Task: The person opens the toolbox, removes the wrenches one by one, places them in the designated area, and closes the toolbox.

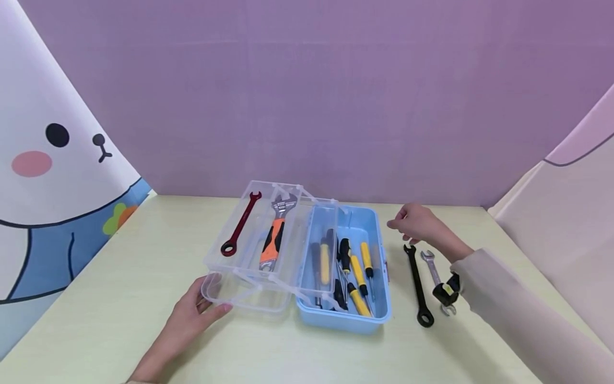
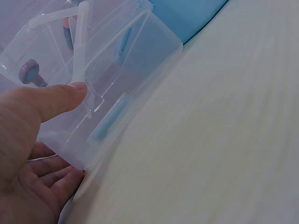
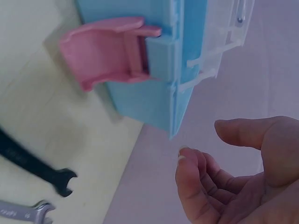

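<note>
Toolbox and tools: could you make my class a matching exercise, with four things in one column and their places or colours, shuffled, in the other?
Things
1. Adjustable wrench
2. Black wrench
3. Latch
4. Yellow-handled screwdrivers

Places or colours
A. Pink
B. Inside the blue box
C. In the clear tray
D. On the table, between the box and the silver wrench

Pairs: 1-C, 2-D, 3-A, 4-B

Gripping with thumb and fingers of bare-wristed left hand (image 1: 193, 314) | holding right hand (image 1: 418, 222) farther forward, loosely curled, with thumb apart from fingertips | slanting pale-sleeved right forearm (image 1: 518, 309) inward
</note>
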`<action>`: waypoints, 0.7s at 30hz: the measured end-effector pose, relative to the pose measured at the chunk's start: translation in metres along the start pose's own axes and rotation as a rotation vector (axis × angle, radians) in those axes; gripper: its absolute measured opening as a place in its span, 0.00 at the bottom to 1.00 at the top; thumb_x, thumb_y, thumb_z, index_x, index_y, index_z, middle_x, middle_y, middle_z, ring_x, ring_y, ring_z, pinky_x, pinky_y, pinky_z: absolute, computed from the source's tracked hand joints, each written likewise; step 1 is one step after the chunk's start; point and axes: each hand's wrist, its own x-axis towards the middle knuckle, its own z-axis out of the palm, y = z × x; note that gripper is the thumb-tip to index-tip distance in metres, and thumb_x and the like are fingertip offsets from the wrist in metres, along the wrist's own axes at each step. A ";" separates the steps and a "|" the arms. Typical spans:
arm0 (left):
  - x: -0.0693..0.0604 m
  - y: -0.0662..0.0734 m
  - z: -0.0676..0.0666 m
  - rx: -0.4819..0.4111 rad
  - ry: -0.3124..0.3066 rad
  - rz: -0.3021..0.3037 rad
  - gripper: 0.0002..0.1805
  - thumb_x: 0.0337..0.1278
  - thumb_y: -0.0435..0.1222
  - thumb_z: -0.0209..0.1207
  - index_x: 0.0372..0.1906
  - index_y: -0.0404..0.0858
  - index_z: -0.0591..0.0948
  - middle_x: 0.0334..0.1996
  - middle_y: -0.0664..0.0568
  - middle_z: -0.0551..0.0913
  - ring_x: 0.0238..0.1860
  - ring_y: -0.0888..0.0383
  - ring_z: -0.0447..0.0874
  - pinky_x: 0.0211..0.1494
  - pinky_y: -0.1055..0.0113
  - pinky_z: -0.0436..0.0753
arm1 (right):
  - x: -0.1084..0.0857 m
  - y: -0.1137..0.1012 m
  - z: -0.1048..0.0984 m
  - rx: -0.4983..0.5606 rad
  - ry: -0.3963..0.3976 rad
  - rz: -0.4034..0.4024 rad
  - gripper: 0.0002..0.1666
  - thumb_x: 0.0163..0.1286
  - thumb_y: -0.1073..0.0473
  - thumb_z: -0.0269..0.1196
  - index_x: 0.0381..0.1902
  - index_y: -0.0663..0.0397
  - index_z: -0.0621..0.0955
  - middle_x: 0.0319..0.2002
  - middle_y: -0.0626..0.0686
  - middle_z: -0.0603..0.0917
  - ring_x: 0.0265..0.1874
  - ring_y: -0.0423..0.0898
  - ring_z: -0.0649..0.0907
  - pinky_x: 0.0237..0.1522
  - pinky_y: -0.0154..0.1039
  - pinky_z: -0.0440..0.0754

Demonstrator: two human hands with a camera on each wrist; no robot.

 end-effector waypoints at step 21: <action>0.004 -0.002 0.000 -0.010 0.005 0.022 0.40 0.56 0.41 0.65 0.68 0.32 0.58 0.67 0.29 0.63 0.66 0.36 0.66 0.61 0.57 0.78 | 0.018 -0.062 0.008 -0.042 -0.033 -0.036 0.15 0.69 0.53 0.59 0.30 0.60 0.75 0.28 0.53 0.78 0.26 0.46 0.82 0.28 0.36 0.87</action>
